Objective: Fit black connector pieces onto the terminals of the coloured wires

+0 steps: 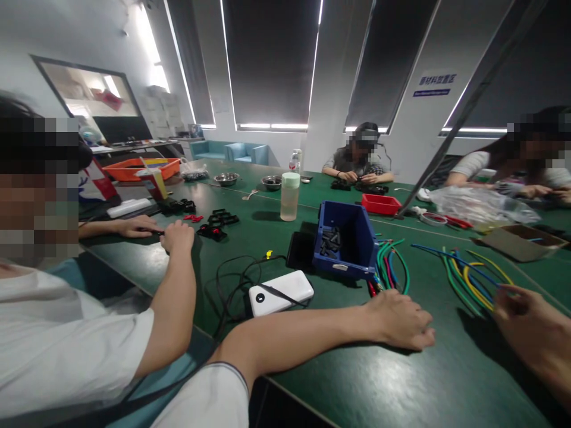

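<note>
My left hand (398,321) lies palm down on the green table (357,380) with nothing in it, just in front of a bunch of red, green and blue wires (389,266). My right hand (533,327) is blurred at the right edge. Its fingertips pinch the near ends of a second bundle of yellow, green and blue wires (468,279). A blue bin (345,244) holding small black parts stands just behind my left hand.
A white power bank (280,292) with black cables lies near my left forearm. A co-worker in a white shirt sits close on my left, hands (177,236) by black clips. A plastic bottle (289,197), red tray (380,204), metal bowls and two more seated people are farther off.
</note>
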